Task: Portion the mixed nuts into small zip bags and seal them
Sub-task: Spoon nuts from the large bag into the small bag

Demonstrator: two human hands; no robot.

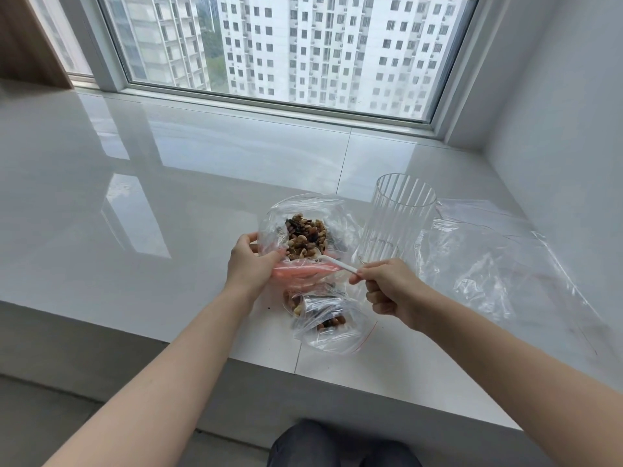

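A large clear bag (pixel 300 210) of mixed nuts (pixel 306 236) lies open on the white ledge. My left hand (pixel 246 264) grips its near edge, next to the pink zip strip (pixel 303 272). My right hand (pixel 391 291) pinches the handle of a white plastic spoon (pixel 338 264), whose bowl end reaches into the bag's mouth. In front of the large bag lies a small zip bag (pixel 332 326) with a red seal line and a few nuts inside.
A ribbed clear glass (pixel 399 217) stands upright just right of the nut bag. Several empty clear zip bags (pixel 495 261) lie spread at the right. The ledge edge (pixel 202 348) runs below my arms; a window and wall close the back and right.
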